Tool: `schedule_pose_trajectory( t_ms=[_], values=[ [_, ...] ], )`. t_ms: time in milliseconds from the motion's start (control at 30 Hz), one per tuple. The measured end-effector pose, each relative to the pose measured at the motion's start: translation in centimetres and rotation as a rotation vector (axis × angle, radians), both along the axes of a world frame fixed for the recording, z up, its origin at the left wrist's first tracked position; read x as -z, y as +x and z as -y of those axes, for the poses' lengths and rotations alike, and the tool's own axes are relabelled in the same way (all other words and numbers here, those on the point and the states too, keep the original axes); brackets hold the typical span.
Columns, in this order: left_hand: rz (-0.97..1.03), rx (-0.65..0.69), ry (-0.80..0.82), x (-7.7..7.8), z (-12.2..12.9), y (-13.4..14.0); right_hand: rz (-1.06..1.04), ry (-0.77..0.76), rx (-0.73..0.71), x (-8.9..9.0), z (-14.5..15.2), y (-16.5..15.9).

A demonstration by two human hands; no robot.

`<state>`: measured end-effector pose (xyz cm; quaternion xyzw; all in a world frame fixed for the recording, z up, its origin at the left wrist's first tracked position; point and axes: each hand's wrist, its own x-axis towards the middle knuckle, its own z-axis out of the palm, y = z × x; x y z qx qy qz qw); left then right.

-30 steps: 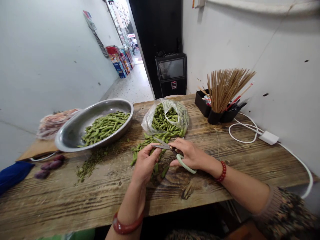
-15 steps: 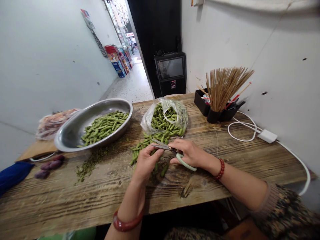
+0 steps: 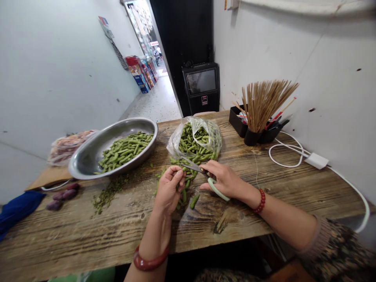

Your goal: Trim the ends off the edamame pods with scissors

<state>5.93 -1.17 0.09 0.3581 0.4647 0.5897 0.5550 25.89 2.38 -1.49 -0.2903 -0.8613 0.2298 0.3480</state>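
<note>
Head | right fingers (image 3: 212, 167): tapered metal scissors (image 3: 195, 168) | left fingers (image 3: 176, 177): hold unclear

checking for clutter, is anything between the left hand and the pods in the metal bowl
The near rim of the metal bowl stands between the left hand and the pods inside. Loose pods and green scraps lie low on the table near that line. Nothing else visible is in the way.
</note>
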Motion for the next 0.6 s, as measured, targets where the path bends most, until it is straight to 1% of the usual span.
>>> schedule_pose_trajectory(
  t_ms=[100,267,433,600],
  values=[
    [0.007,0.002,-0.001,-0.06,0.03,0.04,0.021,0.006,-0.021,-0.09,0.12,-0.03],
    [-0.064,0.018,-0.025,0.12,0.19,0.22,0.065,0.005,-0.043,-0.12,0.28,-0.07],
    [-0.112,0.036,-0.025,0.09,0.31,0.45,0.048,0.010,-0.039,-0.37,0.44,-0.14],
    [-0.112,0.048,-0.037,0.03,0.44,0.54,0.046,0.013,-0.042,-0.35,0.40,-0.09]
  ],
)
